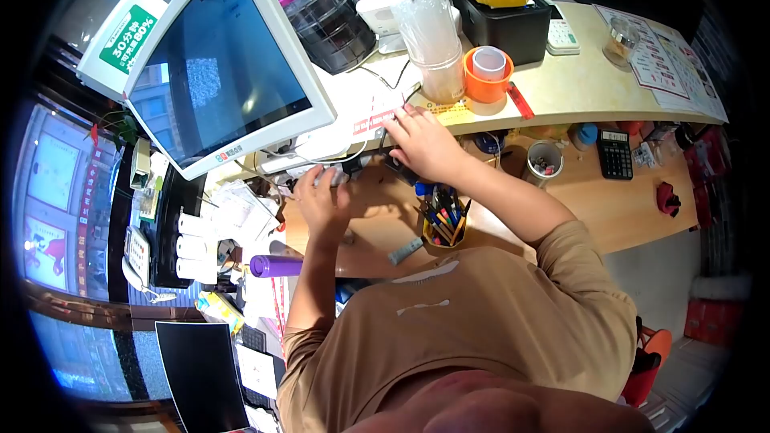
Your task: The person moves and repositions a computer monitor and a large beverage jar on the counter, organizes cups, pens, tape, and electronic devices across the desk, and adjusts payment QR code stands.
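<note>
My left hand [319, 199] is at the back of the lower wooden desk, below the white-framed monitor [226, 64], its fingers curled around a small whitish object [333, 178] that I cannot make out. My right hand [421, 140] reaches over the edge of the raised counter [553, 100], fingers spread, near a dark cable and a red-and-white strip [374, 122]. What lies under its palm is hidden. Between my forearms stands a cup of pens [443, 220], with a grey-green tube [407, 251] beside it.
A plastic cup of straws [437, 56] and an orange cup [488, 88] stand on the counter. A calculator [615, 155] and a white container [545, 162] are at the right. At the left are a purple bottle [275, 265], paper rolls [192, 248] and a telephone [139, 256].
</note>
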Motion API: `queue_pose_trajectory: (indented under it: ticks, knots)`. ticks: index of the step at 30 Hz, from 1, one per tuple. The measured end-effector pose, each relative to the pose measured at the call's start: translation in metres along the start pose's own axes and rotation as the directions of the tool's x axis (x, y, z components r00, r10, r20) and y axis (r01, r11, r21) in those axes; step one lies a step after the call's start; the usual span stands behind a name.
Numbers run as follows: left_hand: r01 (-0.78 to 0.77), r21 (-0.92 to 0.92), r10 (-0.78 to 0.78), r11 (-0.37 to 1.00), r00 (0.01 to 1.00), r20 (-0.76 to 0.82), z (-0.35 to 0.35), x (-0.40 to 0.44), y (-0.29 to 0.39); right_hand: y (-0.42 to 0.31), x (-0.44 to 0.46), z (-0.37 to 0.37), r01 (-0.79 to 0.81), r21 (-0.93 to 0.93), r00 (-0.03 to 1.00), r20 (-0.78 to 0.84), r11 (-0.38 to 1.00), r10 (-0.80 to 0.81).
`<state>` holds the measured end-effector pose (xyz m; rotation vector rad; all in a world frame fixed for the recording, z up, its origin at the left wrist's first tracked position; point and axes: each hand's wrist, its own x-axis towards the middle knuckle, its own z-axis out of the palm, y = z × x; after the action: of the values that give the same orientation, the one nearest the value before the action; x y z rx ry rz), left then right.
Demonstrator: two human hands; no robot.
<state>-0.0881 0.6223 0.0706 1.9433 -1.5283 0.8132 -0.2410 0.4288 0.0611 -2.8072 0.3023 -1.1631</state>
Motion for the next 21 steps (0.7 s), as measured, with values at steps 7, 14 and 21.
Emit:
queue_pose_trajectory:
  ticks: [7, 14, 21]
  knots:
    - [-0.137, -0.335, 0.181, 0.932, 0.978, 0.104, 0.027, 0.066, 0.035, -0.002, -0.001, -0.027, 0.055, 0.087, 0.998, -0.031, 0.995, -0.052]
    - [0.178, -0.636, 0.020, 0.751, 0.956, 0.291, 0.078, 0.139, 0.075, 0.038, -0.001, -0.110, -0.189, -0.191, 0.909, -0.405, 0.963, 0.098]
    - [0.365, -0.837, -0.095, 0.408, 0.929, 0.359, 0.135, 0.184, 0.101, 0.075, -0.021, -0.099, -0.440, -0.095, 0.889, -0.189, 0.893, 0.418]
